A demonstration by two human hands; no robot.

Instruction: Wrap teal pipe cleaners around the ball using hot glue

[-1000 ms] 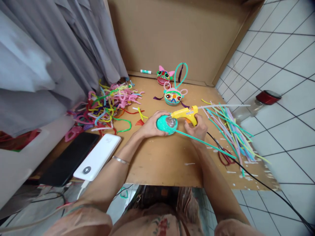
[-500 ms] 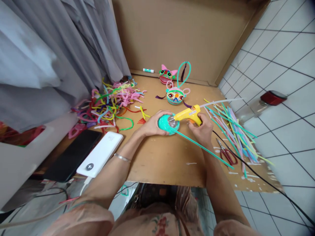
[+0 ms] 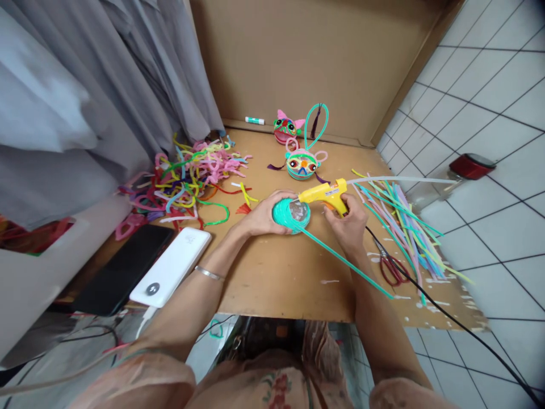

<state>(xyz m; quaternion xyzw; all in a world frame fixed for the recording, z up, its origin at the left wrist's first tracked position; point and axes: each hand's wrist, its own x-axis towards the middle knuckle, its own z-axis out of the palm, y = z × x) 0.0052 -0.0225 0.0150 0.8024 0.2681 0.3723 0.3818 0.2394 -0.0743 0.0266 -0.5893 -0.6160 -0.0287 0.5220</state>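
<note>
My left hand (image 3: 266, 215) is wrapped round a ball (image 3: 281, 215) covered partly in turquoise pipe cleaner, with a clear, bare patch on its right side. From the ball's lower edge a loose turquoise pipe cleaner (image 3: 344, 261) runs down to the right. My right hand (image 3: 348, 218) grips a yellow hot glue gun (image 3: 326, 193) by its handle. Its nozzle points left and sits at the upper edge of the bare patch; whether it touches, I cannot tell. A long translucent glue stick (image 3: 395, 179) sticks out of the gun's rear.
Tangled pipe cleaners (image 3: 204, 170) lie at the left, straight ones (image 3: 409, 221) at the right beside red-handled scissors (image 3: 394, 270). Two decorated heads (image 3: 302, 165) stand at the back. A white power bank (image 3: 170, 267) and black phone (image 3: 123, 270) lie front left. The gun's black cable (image 3: 443, 307) crosses the right.
The glue gun's nozzle has moved up and slightly left along the ball's bare patch, and the glue stick's tail has swung lower. Both hands keep their hold.
</note>
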